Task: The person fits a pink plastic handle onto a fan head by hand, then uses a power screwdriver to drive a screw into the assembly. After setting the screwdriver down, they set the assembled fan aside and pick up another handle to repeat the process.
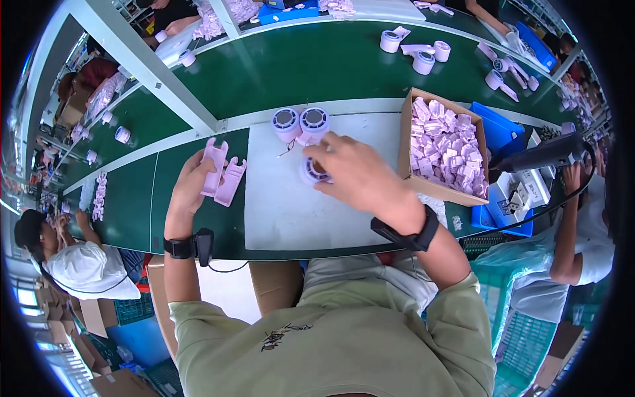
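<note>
My left hand [188, 184] is closed on a pale pink plastic handle shell [215, 157], with the thumb laid along it. Right beside it is a second pink half shell [231, 184], its hollow side up; whether my fingers also hold this one I cannot tell. Over the white mat [284, 215], my right hand [360, 169] grips a round pink fan-like housing [308, 173] with a slotted ring, partly covered by my fingers. Just beyond it stand two like housings [286, 123] with dark centres, and a thin wire lies next to them.
A cardboard box [405, 155] full of small pink plastic parts stands right of the mat. Behind it are blue bins [493, 126] and a dark tool with a cable [539, 155]. More pink units [423, 61] lie on the green conveyor [284, 69]. Co-workers sit on both sides.
</note>
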The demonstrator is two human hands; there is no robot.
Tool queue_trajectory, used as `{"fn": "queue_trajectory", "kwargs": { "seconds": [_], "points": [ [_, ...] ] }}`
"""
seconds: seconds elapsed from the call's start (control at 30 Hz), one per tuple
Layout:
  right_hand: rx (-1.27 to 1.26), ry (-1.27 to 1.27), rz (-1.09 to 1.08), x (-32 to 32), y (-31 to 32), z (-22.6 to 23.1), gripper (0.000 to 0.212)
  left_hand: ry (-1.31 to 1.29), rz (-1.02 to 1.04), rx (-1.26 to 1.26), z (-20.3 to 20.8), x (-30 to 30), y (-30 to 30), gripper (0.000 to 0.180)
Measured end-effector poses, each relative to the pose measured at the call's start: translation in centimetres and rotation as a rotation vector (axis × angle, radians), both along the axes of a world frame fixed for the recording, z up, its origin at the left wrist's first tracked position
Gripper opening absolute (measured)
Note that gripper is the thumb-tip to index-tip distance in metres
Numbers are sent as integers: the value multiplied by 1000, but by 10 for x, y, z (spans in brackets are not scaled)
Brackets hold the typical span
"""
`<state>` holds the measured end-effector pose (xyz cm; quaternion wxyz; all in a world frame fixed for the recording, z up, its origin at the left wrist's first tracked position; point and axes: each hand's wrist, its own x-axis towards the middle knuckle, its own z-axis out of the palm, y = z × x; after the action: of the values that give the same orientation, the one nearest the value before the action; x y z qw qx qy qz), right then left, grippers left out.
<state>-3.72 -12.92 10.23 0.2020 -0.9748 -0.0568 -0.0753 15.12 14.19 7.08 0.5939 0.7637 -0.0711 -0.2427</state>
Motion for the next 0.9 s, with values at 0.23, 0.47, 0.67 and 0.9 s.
{"fn": "queue_trajectory", "kwargs": {
  "seconds": [0.23, 0.47, 0.67, 0.9],
  "points": [
    [281, -179, -557, -69, -31, 27, 45, 513, -489, -426, 16, -121, -73, 37],
    [143, -215, -702, -102, -26, 27, 48, 787, -880, -416, -23, -171, -157, 29],
    [15, -125, -612, -116, -25, 18, 47, 482, -1010, -290, -31, -178, -160, 25],
    [-66, -219, -498, -102, -8, 13, 42, 385, -999, -395, -44, -168, -156, 25]
  ]
}}
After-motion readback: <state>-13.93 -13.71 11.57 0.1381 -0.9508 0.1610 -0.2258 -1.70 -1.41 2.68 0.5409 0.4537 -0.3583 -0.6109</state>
